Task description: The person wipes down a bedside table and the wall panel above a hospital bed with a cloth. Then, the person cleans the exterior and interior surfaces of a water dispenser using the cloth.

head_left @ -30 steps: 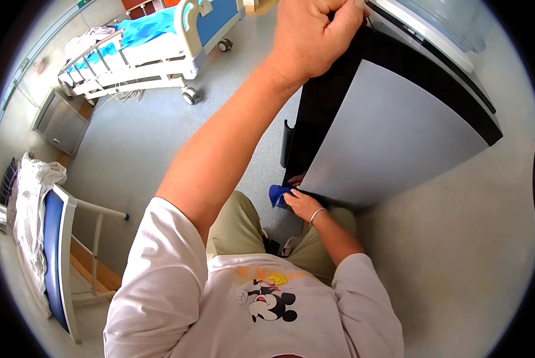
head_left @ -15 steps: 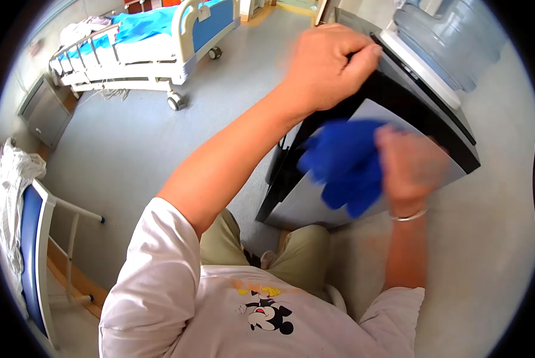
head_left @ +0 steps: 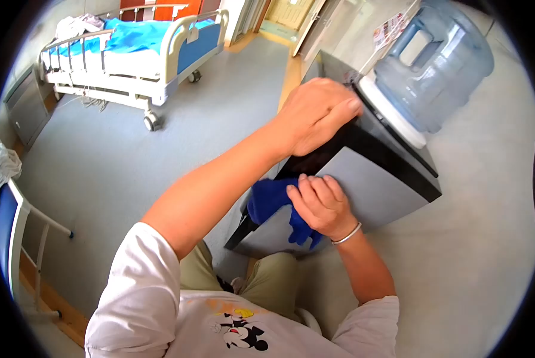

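A black and silver water dispenser stands in front of me, with a clear blue water bottle on its white top ring. My left hand is closed over the dispenser's upper edge, its fingers mostly hidden behind the edge. Lower down, my right hand, with a silver bracelet at the wrist, presses a blue cloth against the grey side panel. Part of the cloth hangs below the fingers, and some lies hidden under the palm.
A hospital bed on wheels, with blue bedding, stands at the upper left. At the left edge is a white-framed blue chair with white fabric over it. A grey cabinet sits by the wall, and a doorway shows at the back.
My right hand and the cloth have moved left across the panel, toward its front edge. My left hand stays on the dispenser's upper edge. The view has shifted, showing more of the bottle.
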The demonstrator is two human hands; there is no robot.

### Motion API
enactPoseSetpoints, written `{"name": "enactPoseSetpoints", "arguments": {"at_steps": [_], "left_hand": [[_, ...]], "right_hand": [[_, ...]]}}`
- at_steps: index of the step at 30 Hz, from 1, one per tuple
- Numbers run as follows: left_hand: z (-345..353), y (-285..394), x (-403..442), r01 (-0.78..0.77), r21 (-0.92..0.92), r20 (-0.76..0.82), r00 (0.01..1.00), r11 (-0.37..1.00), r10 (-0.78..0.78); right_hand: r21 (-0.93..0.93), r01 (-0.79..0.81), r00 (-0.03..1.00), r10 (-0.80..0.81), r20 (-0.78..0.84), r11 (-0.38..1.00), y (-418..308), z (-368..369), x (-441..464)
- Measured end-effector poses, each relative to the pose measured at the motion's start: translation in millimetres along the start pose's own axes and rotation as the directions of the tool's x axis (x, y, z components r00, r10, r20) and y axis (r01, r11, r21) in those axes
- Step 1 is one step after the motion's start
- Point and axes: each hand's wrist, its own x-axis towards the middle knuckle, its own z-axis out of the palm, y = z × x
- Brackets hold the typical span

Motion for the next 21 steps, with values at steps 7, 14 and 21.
{"name": "enactPoseSetpoints", "arguments": {"at_steps": [7, 14, 21], "left_hand": [[-4, 2, -6, -0.001, -0.147, 0.014, 1.0, 0.989, 0.003], [3, 59, -30, -0.313, 0.373, -0.104, 0.921, 0.873, 0.375], [17, 69, -1, 0.125, 0.461, -0.059, 0.992, 0.879, -0.11]], "right_hand": [[-0.23, -0.333, 0.943, 0.315, -0.111, 0.915, 91, -87, 57], [0.122, -0.529, 0.849, 0.525, 0.067, 0.84, 106, -65, 80], [0.712, -0.698, 0.487, 0.677, 0.552, -0.078, 119, -85, 79]]}}
